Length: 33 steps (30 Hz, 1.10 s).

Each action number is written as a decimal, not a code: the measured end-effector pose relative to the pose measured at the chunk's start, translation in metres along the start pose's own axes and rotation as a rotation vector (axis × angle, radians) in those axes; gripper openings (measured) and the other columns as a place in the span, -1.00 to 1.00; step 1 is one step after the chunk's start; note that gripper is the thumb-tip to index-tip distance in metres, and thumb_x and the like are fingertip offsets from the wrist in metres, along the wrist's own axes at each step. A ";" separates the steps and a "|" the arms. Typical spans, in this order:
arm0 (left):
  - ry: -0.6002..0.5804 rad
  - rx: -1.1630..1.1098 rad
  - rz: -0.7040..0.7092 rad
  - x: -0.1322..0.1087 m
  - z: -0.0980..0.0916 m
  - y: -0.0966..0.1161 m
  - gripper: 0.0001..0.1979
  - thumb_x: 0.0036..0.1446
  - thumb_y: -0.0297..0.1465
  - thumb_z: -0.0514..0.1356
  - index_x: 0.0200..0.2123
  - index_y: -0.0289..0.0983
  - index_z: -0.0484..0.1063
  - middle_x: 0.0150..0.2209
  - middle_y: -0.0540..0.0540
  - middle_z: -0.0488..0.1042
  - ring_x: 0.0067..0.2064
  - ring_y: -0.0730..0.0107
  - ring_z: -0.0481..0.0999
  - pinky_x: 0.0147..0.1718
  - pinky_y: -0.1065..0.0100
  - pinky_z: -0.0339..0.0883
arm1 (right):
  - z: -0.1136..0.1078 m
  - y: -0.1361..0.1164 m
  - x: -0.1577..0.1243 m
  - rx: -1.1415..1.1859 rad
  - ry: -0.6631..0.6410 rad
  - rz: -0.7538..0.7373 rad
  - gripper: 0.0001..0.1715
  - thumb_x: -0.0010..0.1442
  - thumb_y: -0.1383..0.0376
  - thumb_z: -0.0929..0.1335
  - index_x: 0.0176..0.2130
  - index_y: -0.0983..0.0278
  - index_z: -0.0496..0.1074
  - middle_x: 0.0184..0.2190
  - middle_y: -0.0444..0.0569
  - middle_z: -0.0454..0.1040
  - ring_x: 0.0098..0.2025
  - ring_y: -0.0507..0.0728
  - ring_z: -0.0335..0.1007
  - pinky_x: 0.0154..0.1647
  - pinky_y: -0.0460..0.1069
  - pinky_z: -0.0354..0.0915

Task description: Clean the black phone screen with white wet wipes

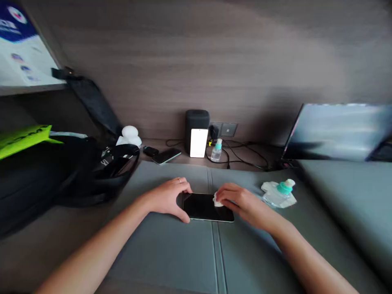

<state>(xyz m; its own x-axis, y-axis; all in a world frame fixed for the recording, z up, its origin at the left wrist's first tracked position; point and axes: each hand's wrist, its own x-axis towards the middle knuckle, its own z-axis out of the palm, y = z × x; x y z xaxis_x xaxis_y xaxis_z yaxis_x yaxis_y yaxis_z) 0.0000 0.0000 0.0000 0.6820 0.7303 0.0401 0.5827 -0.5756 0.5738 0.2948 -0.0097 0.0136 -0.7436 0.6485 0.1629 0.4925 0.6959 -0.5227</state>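
A dark-screened phone (200, 206) lies flat and lengthwise on the grey mat (171, 249). My left hand (170, 200) grips its left end, thumb on the near edge and fingers on the far edge. Pinched in the fingers of my right hand (237, 201) is a crumpled white wipe (217, 199), which rests on the right half of the screen. To the right of that hand, a clear bottle with a teal and white cap (286, 186) lies on a white sheet (289, 201).
Along the back stand a black speaker (197, 119), a phone with a lit white screen (198, 143), and a small clear bottle (216, 153) among black cables (241, 151). Another phone (167, 156) lies left. A black bag (76, 171) and a laptop (333, 130) flank the mat.
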 end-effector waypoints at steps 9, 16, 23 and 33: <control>0.053 0.009 0.079 0.009 0.006 -0.009 -0.34 -0.29 0.00 0.47 -0.17 -0.19 0.37 -0.15 -0.07 0.39 -0.09 0.14 0.41 -0.12 0.25 0.31 | 0.013 -0.020 0.032 -0.099 -0.046 -0.020 -0.70 0.42 0.32 0.17 -0.20 0.24 0.45 -0.21 0.01 0.40 -0.16 0.12 0.38 -0.13 0.02 0.34; 0.061 0.034 0.066 0.007 0.006 -0.006 -0.36 -0.28 -0.02 0.47 -0.19 -0.22 0.38 -0.17 -0.10 0.39 -0.09 0.08 0.43 -0.10 0.21 0.31 | 0.038 -0.048 0.065 -0.168 -0.041 -0.128 -0.77 0.37 0.38 0.23 -0.23 0.29 0.46 -0.19 0.05 0.41 -0.13 0.15 0.35 -0.10 0.03 0.32; 0.061 0.017 0.059 0.003 0.005 -0.005 -0.37 -0.27 -0.07 0.48 -0.16 -0.20 0.38 -0.16 -0.06 0.38 -0.09 0.14 0.41 -0.13 0.25 0.29 | 0.021 -0.046 0.027 -0.067 -0.106 -0.088 -0.72 0.41 0.35 0.18 -0.20 0.26 0.44 -0.21 0.01 0.38 -0.15 0.12 0.34 -0.13 0.00 0.30; -0.024 -0.017 -0.026 -0.003 0.001 -0.001 -0.37 -0.21 -0.09 0.47 -0.09 -0.17 0.37 -0.13 -0.04 0.34 -0.07 0.18 0.37 -0.10 0.27 0.28 | -0.017 -0.014 -0.017 0.000 -0.175 0.149 -0.80 0.37 0.35 0.24 -0.27 0.23 0.43 -0.24 -0.08 0.38 -0.29 0.05 0.37 -0.23 -0.06 0.26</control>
<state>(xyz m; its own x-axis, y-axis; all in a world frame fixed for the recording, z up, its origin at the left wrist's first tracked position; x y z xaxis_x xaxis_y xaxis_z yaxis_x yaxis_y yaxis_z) -0.0022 -0.0016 -0.0016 0.6770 0.7359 0.0058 0.5931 -0.5502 0.5878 0.3081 -0.0248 0.0325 -0.7297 0.6807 -0.0640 0.6029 0.5965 -0.5298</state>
